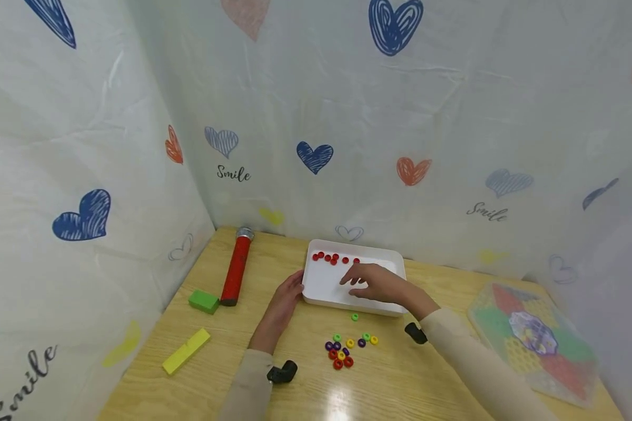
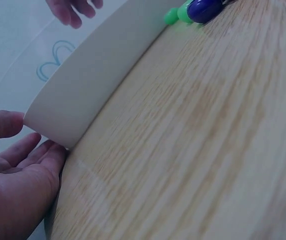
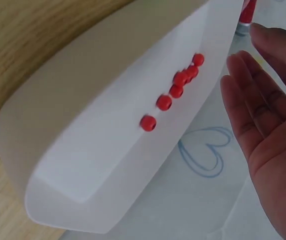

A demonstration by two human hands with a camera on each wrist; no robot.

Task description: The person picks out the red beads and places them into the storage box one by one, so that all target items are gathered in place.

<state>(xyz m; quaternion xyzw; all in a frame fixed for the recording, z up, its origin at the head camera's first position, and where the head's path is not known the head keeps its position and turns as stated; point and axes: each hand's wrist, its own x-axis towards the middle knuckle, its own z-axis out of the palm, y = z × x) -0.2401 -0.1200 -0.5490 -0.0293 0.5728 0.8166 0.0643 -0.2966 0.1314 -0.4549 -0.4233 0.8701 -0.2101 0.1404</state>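
Note:
A white tray (image 1: 321,286) sits towards the back of the table, with several red beads (image 1: 334,261) along its far side. My left hand (image 1: 281,301) is at the tray's left end; in the left wrist view, its thumb (image 2: 8,124) meets the rim and its fingers lie low against the end wall, holding it. Above the tray's middle hovers my right hand (image 1: 376,283), fingers apart and loosely bent, with nothing in it. More beads (image 1: 350,343) in red, purple, green and yellow lie loose in front of the tray.
To the left lie a red tube with a silver end (image 1: 236,272), a green block (image 1: 203,302) and a yellow block (image 1: 186,351). A clear-lidded case with coloured compartments (image 1: 532,342) is at the right. A heart-printed curtain (image 1: 358,204) hangs behind the table.

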